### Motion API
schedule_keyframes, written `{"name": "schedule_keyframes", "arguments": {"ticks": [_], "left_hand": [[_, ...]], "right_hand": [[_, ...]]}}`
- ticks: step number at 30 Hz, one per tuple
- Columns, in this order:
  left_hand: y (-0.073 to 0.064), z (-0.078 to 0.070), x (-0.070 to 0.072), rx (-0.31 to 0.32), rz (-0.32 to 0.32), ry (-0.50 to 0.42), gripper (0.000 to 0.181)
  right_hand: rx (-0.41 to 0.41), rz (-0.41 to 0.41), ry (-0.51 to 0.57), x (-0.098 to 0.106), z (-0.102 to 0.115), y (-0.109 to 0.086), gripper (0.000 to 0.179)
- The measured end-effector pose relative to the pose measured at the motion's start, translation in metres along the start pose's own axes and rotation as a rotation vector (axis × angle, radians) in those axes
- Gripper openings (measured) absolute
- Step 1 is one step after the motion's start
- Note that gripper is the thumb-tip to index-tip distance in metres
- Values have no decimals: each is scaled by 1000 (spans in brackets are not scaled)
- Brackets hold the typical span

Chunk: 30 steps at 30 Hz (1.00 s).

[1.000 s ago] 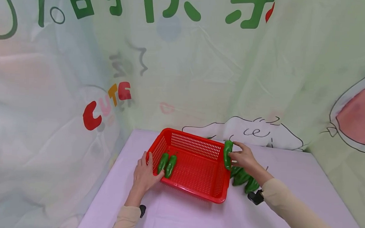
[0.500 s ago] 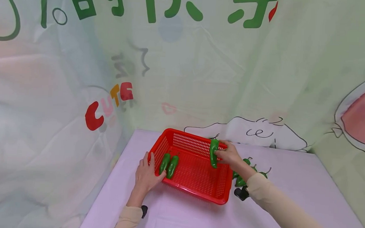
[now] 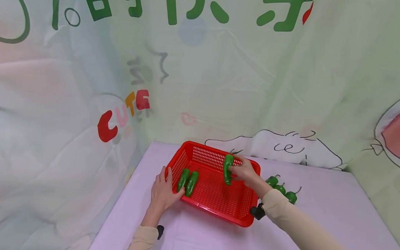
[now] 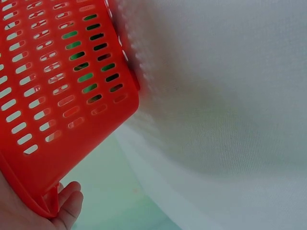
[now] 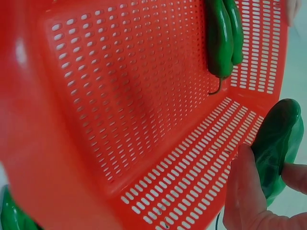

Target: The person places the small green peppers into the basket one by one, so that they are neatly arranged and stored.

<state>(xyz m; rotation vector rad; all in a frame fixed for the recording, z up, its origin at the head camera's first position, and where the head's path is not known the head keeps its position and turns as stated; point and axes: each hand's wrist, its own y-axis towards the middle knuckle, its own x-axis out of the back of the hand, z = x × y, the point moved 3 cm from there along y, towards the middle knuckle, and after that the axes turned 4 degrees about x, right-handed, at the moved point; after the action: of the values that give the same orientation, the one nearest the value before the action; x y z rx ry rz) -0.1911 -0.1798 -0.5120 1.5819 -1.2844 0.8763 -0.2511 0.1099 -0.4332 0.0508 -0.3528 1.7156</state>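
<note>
A red plastic basket [image 3: 213, 211] with slotted walls stands on the table. My left hand [image 3: 163, 193] grips its left corner; the left wrist view shows fingertips [image 4: 70, 207] curled round the rim. Over the basket's right half, my right hand [image 3: 245, 173] pinches a green pepper [image 3: 228, 169] between thumb and fingers, stem end pointing away from me. Two more green peppers, one [image 3: 183, 179] beside the other [image 3: 192, 183], lie along the basket's left side. In the right wrist view the held pepper [image 5: 274, 143] appears raised above the basket floor.
Several green peppers [image 3: 291, 196] lie on the table right of the basket, partly hidden by my right forearm. The table [image 3: 329, 206] has a pale lilac cover. Behind it hangs a printed cloth [image 3: 221, 85], with another side at the left.
My right hand has carried the pepper leftward from above the basket's right rim to over its inside. The left hand keeps its grip on the basket, and the head view has shifted slightly.
</note>
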Motion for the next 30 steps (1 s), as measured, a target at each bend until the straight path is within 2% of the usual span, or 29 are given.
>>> {"name": "schedule_keyframes", "arguments": {"ticks": [9,30], "left_hand": [[0,-1,3,2,4,0,94],[1,0,-1,7,-11,-5,94]], "right_hand": [[-6,16,15,-20,1,8,64],[-43,9,34,-58,-28,28,61]]}}
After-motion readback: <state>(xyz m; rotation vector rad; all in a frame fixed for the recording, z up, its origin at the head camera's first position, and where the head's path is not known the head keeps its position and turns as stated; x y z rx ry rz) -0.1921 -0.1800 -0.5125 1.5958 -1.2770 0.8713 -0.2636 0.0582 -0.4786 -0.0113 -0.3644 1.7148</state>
